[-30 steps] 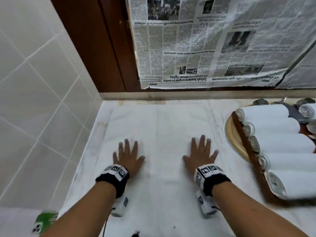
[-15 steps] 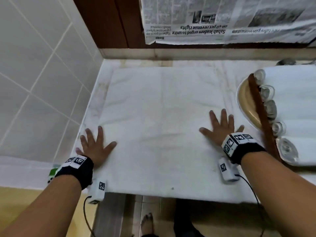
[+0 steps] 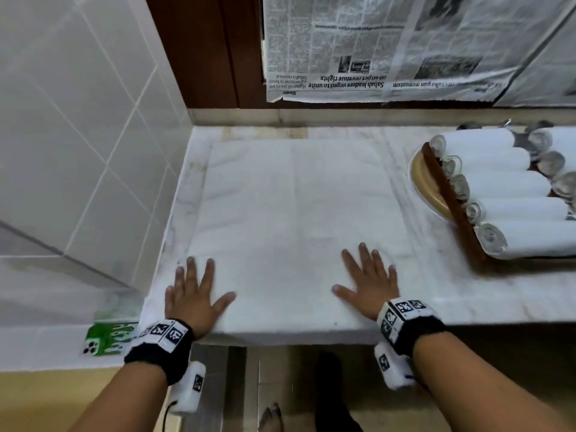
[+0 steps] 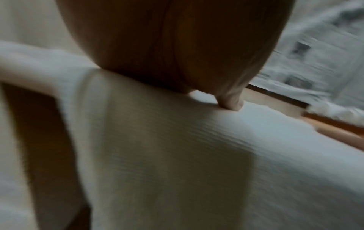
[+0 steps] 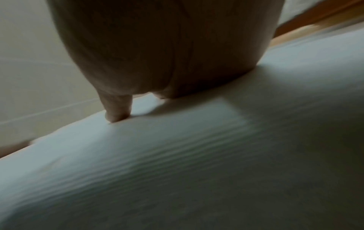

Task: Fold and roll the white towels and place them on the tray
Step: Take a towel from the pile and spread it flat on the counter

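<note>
A: What does the head view add to the wrist views?
B: The tray [image 3: 448, 194] of rolled towels [image 3: 511, 183] beside the flat towel [image 3: 280, 213] on the worktop [image 3: 467, 294].
A: The hands?
B: Left hand [image 3: 193, 299] and right hand [image 3: 371, 283], fingers spread, lie flat on the towel's near edge.
A: Writing?
B: An inverted newspaper [image 3: 389, 48]: "Sabah leaders urged to unite".
</note>
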{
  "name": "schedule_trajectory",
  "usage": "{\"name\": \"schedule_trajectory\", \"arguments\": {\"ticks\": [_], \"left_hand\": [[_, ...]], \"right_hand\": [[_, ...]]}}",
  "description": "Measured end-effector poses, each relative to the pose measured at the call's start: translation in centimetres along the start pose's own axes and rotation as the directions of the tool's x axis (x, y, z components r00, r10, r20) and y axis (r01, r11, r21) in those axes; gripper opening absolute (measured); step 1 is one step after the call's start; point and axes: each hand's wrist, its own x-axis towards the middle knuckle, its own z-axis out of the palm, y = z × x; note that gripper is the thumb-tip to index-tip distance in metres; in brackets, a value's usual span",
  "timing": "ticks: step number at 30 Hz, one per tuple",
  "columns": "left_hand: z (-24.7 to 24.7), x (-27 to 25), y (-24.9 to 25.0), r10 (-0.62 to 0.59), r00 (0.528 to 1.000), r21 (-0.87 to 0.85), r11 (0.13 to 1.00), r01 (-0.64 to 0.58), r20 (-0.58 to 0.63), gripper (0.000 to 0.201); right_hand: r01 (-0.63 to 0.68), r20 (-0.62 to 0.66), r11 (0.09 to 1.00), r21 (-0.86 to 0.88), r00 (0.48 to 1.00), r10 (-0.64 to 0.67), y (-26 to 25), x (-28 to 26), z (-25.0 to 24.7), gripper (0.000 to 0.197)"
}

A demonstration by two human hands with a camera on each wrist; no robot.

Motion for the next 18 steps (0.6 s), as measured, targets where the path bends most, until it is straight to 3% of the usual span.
{"name": "schedule_trajectory", "arguments": {"ticks": [3,6,9,12,14,16,18], "left_hand": [[-0.2,0.1,-2.2,-0.041,0.999,-0.004,0.999,0.041,0.006,0.09],[-0.1,-0.1,-0.3,-0.081,0.994,-0.002,0.997,0.081,-0.072,0.085],[0.9,-1.6,5.3,0.083,0.98,0.044,0.996,-0.076,-0.179,0.079],[3.1,-3.0,8.8,0.253,0.966,0.051,0.967,-0.25,-0.05,0.071],[4.3,-3.4,7.1,0.259,0.965,0.083,0.964,-0.255,-0.045,0.071],[4.6,-3.6,4.0,0.218,0.968,0.094,0.974,-0.207,-0.127,0.074],[4.3,-3.7,1.1,0.135,0.974,0.048,0.991,-0.129,-0.182,0.07]], "right_hand": [[-0.188,-0.042,0.981,0.051,0.981,0.19,4.3,-0.9,-0.3,0.089],[-0.307,-0.109,0.95,0.066,0.944,0.312,3.4,-1.7,0.1,0.089],[-0.171,-0.243,0.985,-0.002,0.956,0.165,-3.3,-3.1,1.6,0.082],[0.029,-0.207,0.999,-0.016,0.978,-0.032,-8.9,-4.9,4.8,0.072],[0.057,-0.188,0.998,-0.02,0.98,-0.06,-8.2,-5.9,6.5,0.067],[0.087,-0.244,0.995,-0.043,0.965,-0.095,-5.0,-6.6,7.3,0.067],[0.049,-0.295,0.999,-0.005,0.954,-0.048,-0.7,-7.3,7.5,0.071]]}}
